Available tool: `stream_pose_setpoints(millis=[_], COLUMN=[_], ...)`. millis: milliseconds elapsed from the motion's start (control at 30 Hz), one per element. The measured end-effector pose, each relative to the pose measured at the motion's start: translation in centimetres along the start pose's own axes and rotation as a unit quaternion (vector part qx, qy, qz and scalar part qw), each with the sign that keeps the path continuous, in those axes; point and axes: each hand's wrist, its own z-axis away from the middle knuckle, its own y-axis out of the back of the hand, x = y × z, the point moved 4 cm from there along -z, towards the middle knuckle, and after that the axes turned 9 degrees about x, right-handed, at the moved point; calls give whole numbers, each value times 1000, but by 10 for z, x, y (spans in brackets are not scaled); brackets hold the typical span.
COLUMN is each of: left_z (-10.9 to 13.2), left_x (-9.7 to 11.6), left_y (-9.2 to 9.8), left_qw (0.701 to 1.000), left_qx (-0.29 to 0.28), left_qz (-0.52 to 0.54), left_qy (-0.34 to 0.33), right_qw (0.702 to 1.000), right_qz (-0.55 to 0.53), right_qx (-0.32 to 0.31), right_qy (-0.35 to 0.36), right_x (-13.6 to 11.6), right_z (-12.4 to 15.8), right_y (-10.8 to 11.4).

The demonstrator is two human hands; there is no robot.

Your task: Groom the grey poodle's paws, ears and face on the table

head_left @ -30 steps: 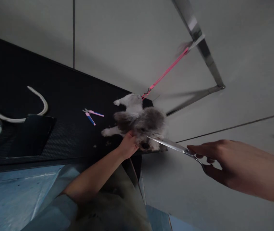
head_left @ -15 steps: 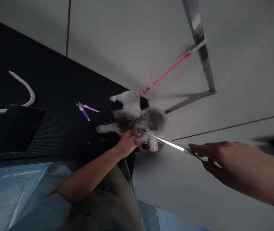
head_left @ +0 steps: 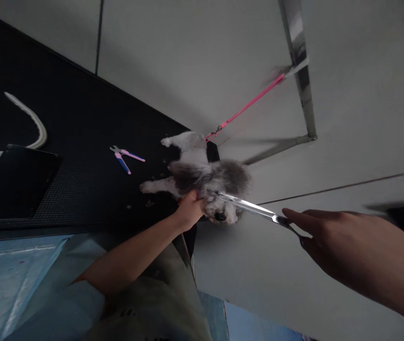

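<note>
A small grey-and-white dog is on the black table, its head over the table's right end. My left hand is closed on the dog's muzzle or chin fur; the fingertips are hidden in the fur. In my right hand is a pair of long silver scissors, the fingers at the handles. The scissor tips lie against the fur of the dog's face, with the blades nearly together. A pink leash runs from the dog's neck or body up to a metal arm.
The metal grooming arm rises behind the dog at right. Pink-and-blue nail clippers lie on the black table, among small tufts of hair. Farther left are a dark flat tablet-like thing and a white curved tube.
The dog's head has shifted slightly to the right, my left hand with it. The scissor blades look a little more parted at the face, and the view has moved slightly.
</note>
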Motion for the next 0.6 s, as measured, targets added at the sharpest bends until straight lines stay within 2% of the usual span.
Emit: stream_pose_setpoints(millis=[133,333,433,600], left_z=[-2,-4,-5,-6], left_x=[-4,-8,-11,-13], left_y=[2,7,9,11], left_qw=[1000,998,997,997], left_qx=[3,2,-4,3], left_qz=[-2,-45,-57,-52], left_qy=[-7,-34,-52,-62], right_qw=[997,994,995,991], right_qz=[63,86,90,125], right_qx=[-48,-52,-27,49], right_qy=[-21,-33,-15,26], right_x=[-3,0,1,-1], right_z=[-1,3,4,10], right_y=[7,9,9,16])
